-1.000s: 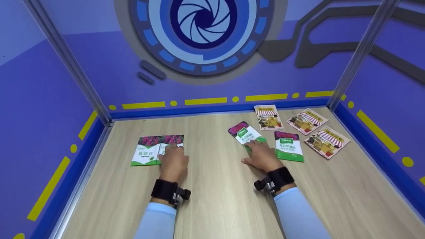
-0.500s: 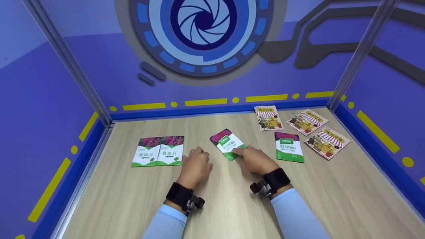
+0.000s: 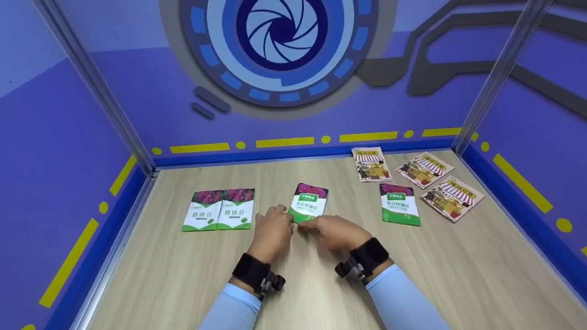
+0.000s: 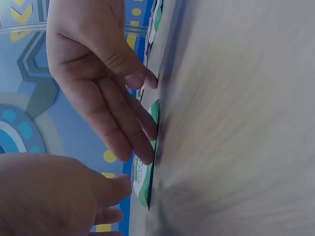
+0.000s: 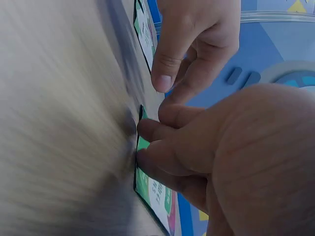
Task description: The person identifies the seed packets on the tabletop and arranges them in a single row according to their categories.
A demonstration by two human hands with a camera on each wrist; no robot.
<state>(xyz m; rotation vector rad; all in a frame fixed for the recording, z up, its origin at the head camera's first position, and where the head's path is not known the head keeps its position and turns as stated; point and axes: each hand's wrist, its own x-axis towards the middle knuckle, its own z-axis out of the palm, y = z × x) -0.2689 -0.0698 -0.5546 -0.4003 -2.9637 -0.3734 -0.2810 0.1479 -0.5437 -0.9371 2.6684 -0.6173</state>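
Note:
A flower seed packet, white with a green bottom and a magenta flower picture, lies almost straight in the table's middle. Beside its lower left corner, my left hand touches the edge with relaxed fingers. My right hand touches the green bottom edge with its fingertips, the rest of the hand arched over the table. In the right wrist view, the right fingers press on the green end of the packet, and the left hand is close by. Left of the hands, two lupine-like packets lie side by side.
A matching green-and-white packet lies to the right. Farther right and back are three cream packets with a striped-awning shop picture, one of them near the back wall. Purple walls with metal corner posts enclose the wooden table.
The middle packet has slid left from the right side and turned from slanted to nearly straight. My left hand has left the lupine-like pair and come to it; the right hand has followed leftward.

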